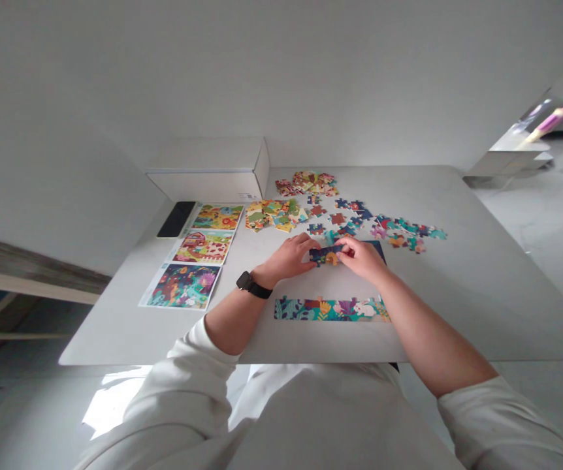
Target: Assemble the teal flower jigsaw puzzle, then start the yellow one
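Between my hands lies a dark blue section of joined jigsaw pieces (329,256), with an orange shape on it. My left hand (291,256) rests at its left end, thumb and fingers closed around the edge. Thumb and fingertips of my right hand (361,258) pinch a puzzle piece on the section's right part; the fingers partly hide it. More of the dark blue strip (375,248) shows behind the right hand. Closer to me, a joined bottom row of the puzzle (330,310) shows plants and a white rabbit; my right forearm covers its right end.
Loose blue and teal pieces (409,228) spread behind my hands, beside yellow-green pieces (274,214) and a reddish pile (311,183). To the left lie a picture sheet (217,258) with three scenes and a black phone (177,219). A white box (208,185) stands at the back.
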Tool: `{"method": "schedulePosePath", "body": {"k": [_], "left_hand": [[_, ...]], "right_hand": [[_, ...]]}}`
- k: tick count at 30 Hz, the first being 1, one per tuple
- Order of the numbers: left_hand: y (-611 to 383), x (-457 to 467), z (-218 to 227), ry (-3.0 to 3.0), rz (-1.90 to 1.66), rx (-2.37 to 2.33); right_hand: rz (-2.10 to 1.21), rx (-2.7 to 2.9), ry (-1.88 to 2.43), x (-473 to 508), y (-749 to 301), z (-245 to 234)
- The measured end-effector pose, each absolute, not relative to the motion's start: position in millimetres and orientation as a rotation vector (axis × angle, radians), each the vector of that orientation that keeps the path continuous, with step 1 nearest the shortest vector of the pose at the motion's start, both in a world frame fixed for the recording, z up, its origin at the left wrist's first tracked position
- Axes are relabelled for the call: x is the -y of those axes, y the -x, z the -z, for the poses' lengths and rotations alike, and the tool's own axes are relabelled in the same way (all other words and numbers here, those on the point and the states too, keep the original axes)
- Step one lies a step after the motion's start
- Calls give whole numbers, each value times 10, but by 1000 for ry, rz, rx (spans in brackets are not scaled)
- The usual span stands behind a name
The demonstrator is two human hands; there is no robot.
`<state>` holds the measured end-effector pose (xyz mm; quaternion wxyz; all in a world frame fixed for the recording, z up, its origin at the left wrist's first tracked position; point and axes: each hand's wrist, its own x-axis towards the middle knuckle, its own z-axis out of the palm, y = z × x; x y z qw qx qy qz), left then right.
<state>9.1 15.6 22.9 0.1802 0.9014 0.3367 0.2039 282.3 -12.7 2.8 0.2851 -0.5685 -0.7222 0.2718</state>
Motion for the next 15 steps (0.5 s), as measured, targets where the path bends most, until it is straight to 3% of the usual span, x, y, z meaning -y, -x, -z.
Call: {"method": "schedulePosePath", "body": {"k": [15], "left_hand": [[174, -250, -286, -2519, -542, -925]], "right_hand": [[-364, 2054, 1547, 189, -2734, -113]]}}
